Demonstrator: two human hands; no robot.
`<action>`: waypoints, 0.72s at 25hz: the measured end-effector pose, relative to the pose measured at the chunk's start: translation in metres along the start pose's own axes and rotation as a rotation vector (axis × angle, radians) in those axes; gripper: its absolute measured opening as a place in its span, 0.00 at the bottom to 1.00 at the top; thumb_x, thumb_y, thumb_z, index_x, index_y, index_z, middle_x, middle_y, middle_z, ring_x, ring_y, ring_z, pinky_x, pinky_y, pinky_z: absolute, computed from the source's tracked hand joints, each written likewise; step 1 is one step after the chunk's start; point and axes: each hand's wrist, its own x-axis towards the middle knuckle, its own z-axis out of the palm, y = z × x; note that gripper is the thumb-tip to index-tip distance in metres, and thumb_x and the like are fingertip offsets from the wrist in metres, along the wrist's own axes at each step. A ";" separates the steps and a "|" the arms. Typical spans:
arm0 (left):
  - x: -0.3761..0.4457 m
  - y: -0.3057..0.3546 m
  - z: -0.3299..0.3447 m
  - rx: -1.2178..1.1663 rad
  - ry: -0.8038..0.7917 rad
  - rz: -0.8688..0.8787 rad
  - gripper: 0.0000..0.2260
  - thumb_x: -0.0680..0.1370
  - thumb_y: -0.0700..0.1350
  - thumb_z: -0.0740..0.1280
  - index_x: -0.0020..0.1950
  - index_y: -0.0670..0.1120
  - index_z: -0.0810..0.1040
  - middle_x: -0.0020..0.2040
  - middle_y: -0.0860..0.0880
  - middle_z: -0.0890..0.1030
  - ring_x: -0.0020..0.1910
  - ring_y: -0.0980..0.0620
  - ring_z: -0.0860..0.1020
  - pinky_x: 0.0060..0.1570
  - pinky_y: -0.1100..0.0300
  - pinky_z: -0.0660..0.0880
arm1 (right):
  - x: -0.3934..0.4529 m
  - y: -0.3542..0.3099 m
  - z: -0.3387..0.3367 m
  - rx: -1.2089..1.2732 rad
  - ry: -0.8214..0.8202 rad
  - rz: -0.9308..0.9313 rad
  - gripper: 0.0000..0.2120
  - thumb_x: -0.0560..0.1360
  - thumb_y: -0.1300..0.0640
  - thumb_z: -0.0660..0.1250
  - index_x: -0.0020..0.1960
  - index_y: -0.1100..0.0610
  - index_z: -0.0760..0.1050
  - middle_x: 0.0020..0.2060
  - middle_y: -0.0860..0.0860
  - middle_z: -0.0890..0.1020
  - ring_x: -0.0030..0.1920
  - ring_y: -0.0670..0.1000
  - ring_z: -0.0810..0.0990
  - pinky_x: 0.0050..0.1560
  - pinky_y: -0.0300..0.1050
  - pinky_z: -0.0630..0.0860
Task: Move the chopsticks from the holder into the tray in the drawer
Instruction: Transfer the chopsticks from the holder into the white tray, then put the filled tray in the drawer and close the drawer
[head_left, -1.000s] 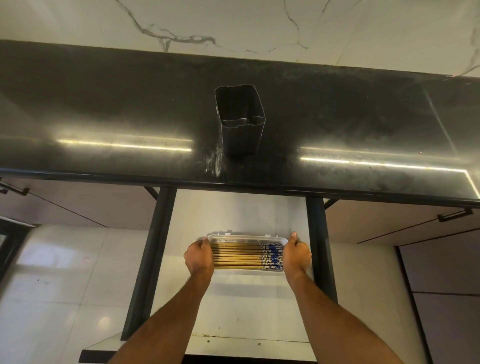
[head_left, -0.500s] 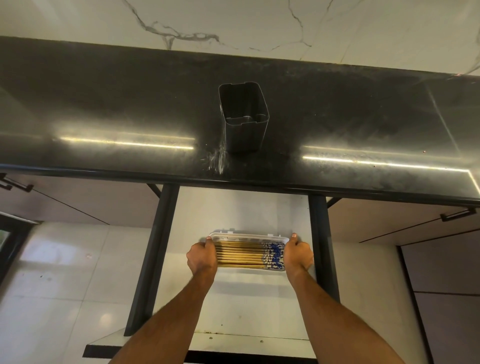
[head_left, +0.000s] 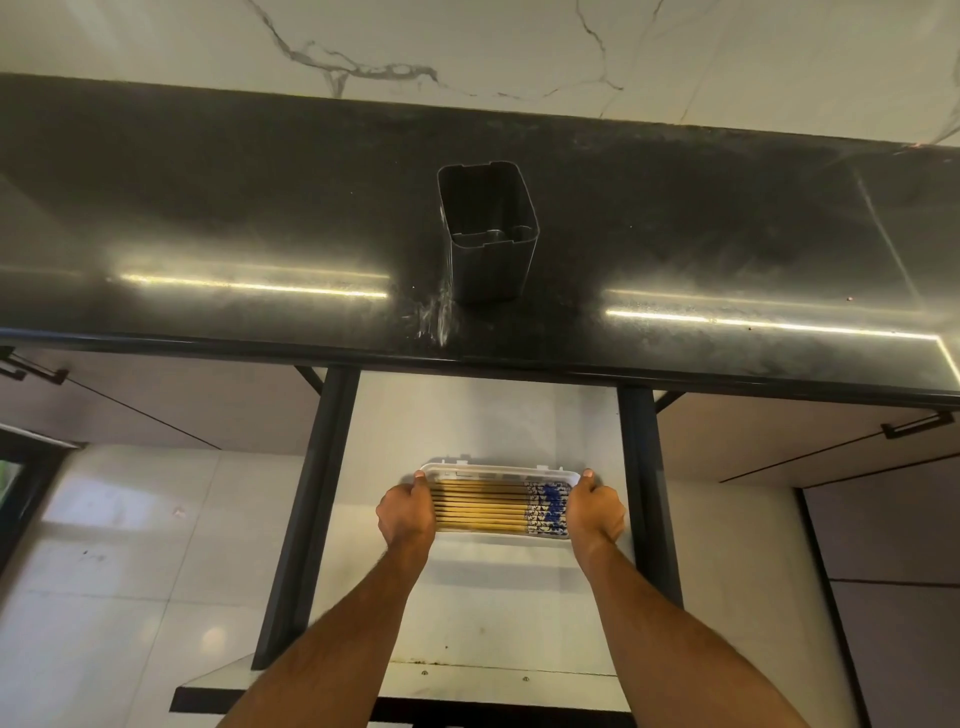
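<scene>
A: Where are the chopsticks (head_left: 488, 506)?

B: They lie flat, side by side, in the clear tray (head_left: 498, 474). The blue and white ends point to the right. The tray sits inside the open drawer (head_left: 467, 415), on its pale floor.

A: What are the hands doing?

B: The left hand (head_left: 408, 514) grips the left end of the tray, with its fingers curled over the edge. The right hand (head_left: 595, 512) grips the right end the same way. Both arms reach in from the bottom of the view.

A: And the holder?

B: The dark holder (head_left: 488, 234) stands upright on the black bench (head_left: 208, 208), just above the drawer. I can see down into it, and no chopsticks show inside.

A: What else is there?

B: A white marble wall (head_left: 467, 41) runs behind the bench. Long strips of light shine on the bench top. Black drawer rails (head_left: 311, 519) run down each side of the drawer.
</scene>
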 end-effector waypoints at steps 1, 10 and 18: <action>0.000 0.000 0.000 0.002 -0.001 -0.003 0.16 0.85 0.56 0.59 0.52 0.45 0.77 0.47 0.44 0.82 0.46 0.45 0.82 0.51 0.51 0.80 | 0.000 0.000 0.000 -0.001 -0.004 -0.003 0.26 0.86 0.45 0.49 0.55 0.64 0.78 0.47 0.62 0.85 0.40 0.55 0.82 0.33 0.40 0.78; -0.002 -0.003 -0.007 -0.030 -0.065 0.056 0.16 0.84 0.55 0.60 0.54 0.43 0.79 0.50 0.41 0.83 0.50 0.43 0.83 0.57 0.48 0.81 | -0.009 0.004 -0.005 0.037 -0.031 -0.061 0.24 0.87 0.47 0.51 0.59 0.63 0.77 0.51 0.62 0.84 0.48 0.59 0.85 0.47 0.51 0.85; -0.031 -0.006 -0.030 0.456 0.023 0.689 0.19 0.83 0.51 0.63 0.72 0.46 0.69 0.67 0.46 0.75 0.64 0.46 0.75 0.68 0.51 0.75 | -0.054 0.008 -0.009 -0.357 0.009 -0.598 0.26 0.83 0.44 0.60 0.75 0.58 0.65 0.72 0.57 0.71 0.71 0.58 0.72 0.70 0.55 0.74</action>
